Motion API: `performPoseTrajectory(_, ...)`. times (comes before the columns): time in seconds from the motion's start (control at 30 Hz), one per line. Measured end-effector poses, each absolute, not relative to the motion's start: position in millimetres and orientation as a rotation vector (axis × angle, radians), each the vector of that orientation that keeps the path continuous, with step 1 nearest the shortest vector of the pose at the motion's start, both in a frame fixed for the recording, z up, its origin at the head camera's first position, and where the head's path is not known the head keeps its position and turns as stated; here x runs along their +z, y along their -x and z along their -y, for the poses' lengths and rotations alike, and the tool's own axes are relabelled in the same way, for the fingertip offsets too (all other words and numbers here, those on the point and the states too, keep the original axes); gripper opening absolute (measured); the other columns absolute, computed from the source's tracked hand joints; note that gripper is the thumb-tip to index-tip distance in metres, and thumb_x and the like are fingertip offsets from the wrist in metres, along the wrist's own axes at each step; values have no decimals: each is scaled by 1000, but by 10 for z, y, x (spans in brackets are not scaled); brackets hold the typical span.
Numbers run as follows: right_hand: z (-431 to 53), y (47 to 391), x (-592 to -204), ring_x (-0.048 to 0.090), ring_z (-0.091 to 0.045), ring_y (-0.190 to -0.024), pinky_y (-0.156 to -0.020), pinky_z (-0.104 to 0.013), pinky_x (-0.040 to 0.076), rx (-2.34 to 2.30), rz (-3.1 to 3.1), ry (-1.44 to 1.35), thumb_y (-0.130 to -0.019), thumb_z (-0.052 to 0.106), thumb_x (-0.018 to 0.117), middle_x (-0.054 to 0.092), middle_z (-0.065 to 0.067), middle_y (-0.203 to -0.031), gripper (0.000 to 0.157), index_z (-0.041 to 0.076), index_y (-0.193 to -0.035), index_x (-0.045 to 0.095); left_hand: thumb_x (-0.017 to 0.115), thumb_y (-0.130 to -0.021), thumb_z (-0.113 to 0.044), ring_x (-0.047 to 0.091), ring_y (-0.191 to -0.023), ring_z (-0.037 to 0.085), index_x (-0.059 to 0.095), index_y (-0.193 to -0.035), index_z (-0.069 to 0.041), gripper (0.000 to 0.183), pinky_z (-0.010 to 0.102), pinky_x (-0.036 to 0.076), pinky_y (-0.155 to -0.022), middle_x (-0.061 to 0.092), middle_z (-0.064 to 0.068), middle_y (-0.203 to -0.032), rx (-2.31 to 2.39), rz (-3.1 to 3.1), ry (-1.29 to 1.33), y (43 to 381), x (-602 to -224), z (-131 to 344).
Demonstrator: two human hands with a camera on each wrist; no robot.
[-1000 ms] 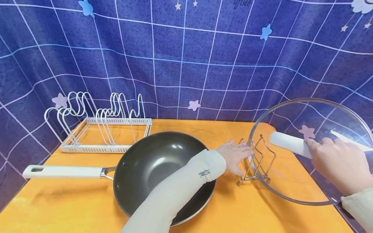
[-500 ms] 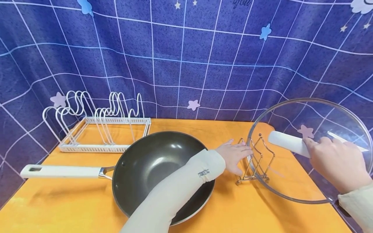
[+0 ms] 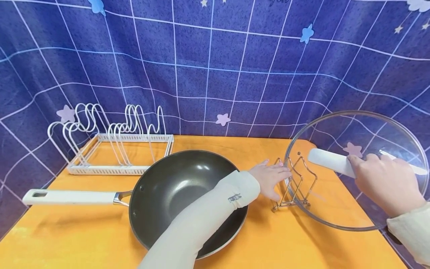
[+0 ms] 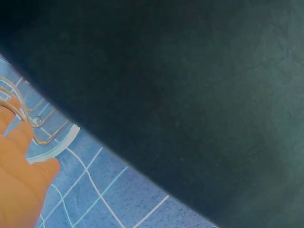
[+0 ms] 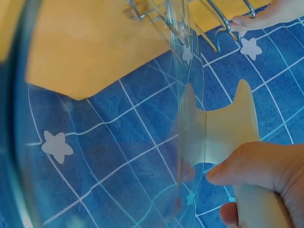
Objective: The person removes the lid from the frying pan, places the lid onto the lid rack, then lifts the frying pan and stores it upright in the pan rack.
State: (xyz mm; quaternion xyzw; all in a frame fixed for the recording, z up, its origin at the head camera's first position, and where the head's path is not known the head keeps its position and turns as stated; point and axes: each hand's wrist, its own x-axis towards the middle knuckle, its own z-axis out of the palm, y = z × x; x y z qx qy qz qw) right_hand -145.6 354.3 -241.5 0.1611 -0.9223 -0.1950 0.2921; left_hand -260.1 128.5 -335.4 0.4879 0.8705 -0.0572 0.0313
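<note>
A large clear glass lid (image 3: 330, 203) stands on edge at the right of the head view, its left rim among the bent wires of a small metal lid rack (image 3: 288, 204). My right hand (image 3: 386, 183) grips the lid's white handle (image 3: 330, 161); the right wrist view shows the thumb over that handle (image 5: 228, 128). My left hand (image 3: 270, 179) reaches across a dark wok (image 3: 178, 186) and touches the rack with straight, spread fingers. In the left wrist view, fingertips of this hand (image 4: 21, 175) meet the rack wires (image 4: 45, 141). My left sleeve hides part of the wok.
The wok's long white handle (image 3: 72, 197) points left over the orange tabletop (image 3: 84, 231). Behind it stands a white wire rack (image 3: 111, 170) with several upright loops. A blue curtain (image 3: 201, 48) with a white grid hangs behind the table.
The lid and my right hand have shifted slightly up and left in the head view. My left hand keeps its place at the rack.
</note>
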Motion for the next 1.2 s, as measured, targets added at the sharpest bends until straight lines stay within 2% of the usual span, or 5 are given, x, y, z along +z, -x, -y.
performPoseTrajectory(0.47,-3512,1528,-2417,34,-18,-39,-30,-37,36,-498,2533,-366,-64,-6,73,47,-11,-51,26,-8,-88,62,60,-83,-54,9,-144,7,22,-153,-30,83,35,10,-116,18,-13,-157,-209,-2696,-1511,2623,-3370,-1291)
performPoseTrajectory(0.83,-3540,1582,-2485,35,-20,-35,-29,-39,35,-437,2461,-401,-61,-7,69,48,-15,-51,28,-9,-87,60,60,-84,-54,7,-144,7,21,-153,-30,83,34,11,-116,16,-14,-158,-219,-2692,-1509,2601,-3384,-1304)
performPoseTrajectory(1.13,-3506,1637,-2525,32,-25,-35,-29,-40,29,-412,2314,-450,-65,-7,62,52,-24,-58,15,-9,-78,56,60,-85,-53,9,-144,7,20,-153,-31,82,35,11,-116,17,-14,-158,-215,-2702,-1507,2612,-3377,-1302)
performPoseTrajectory(1.2,-3508,1623,-2536,32,-25,-36,-30,-39,28,-406,2329,-440,-63,-7,62,48,-20,-54,15,-9,-77,55,60,-85,-53,8,-144,6,19,-153,-32,82,35,10,-116,16,-15,-157,-212,-2697,-1502,2606,-3377,-1306)
